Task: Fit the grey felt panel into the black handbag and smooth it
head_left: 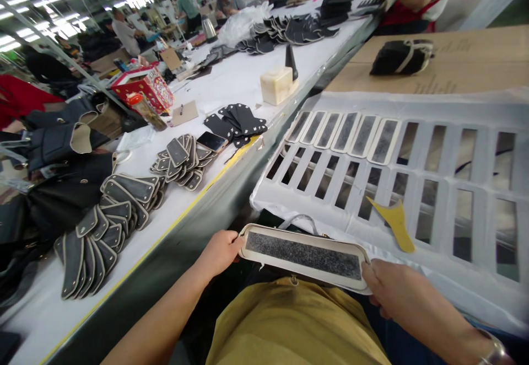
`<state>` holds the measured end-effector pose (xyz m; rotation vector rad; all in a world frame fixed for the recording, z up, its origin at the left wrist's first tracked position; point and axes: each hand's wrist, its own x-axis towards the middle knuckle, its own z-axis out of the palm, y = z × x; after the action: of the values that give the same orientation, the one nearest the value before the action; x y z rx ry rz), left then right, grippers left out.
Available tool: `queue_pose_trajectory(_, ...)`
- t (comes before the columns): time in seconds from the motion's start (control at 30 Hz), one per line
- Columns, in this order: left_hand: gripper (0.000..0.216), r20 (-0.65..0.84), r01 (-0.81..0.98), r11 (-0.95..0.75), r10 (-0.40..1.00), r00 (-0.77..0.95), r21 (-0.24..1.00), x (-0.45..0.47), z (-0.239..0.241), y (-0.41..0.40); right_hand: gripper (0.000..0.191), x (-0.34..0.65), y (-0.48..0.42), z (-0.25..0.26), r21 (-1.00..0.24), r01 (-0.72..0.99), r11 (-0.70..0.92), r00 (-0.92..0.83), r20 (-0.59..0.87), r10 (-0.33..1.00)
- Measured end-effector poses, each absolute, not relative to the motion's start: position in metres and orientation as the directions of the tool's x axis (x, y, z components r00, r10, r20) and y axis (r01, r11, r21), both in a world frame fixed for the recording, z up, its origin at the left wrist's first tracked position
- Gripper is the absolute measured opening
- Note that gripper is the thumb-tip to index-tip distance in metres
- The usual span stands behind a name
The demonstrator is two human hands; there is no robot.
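Note:
My left hand (219, 252) pinches the left end of a long round-cornered panel (303, 255), cream-edged with a speckled dark grey strip along its middle. My right hand (397, 285) grips the other end, thumb on the upper face. The panel is level in front of my lap; a curved grey strap (300, 219) and small metal fittings show at its edges, and what lies beneath is mostly hidden. Just beyond, a white sheet (351, 221) with rectangular cut-outs bears a row of several similar panels (345, 132). A yellow forked scraper-like piece (394, 224) rests on it.
Along the white table (198, 97) lie piles of dark light-edged pieces (130, 194), a phone (212, 141), black pieces (237, 122), a cream block-shaped container (275, 85) and a red box (144, 86). A black bundle (401, 57) sits on cardboard (467, 56). Other people work farther back.

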<state>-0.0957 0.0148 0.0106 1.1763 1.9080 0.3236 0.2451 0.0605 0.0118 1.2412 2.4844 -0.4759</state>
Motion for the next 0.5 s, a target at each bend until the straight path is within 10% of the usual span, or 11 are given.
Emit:
queue_pose_trajectory(0.33, 0.038, -0.467, 0.718, 0.439, 0.866, -0.177, 0.541, -0.094, 0.013, 0.011, 0.017, 0.259, 0.056, -0.014, -0.277, 0.806, 0.523, -0.59, -0.315, 0.743)
queue_pose_trajectory(0.5, 0.044, -0.569, 0.488, 0.561, 0.808, -0.15, 0.668, -0.099, 0.01, 0.014, 0.014, 0.259, 0.058, -0.017, -0.298, 0.813, 0.501, -0.579, -0.316, 0.751)
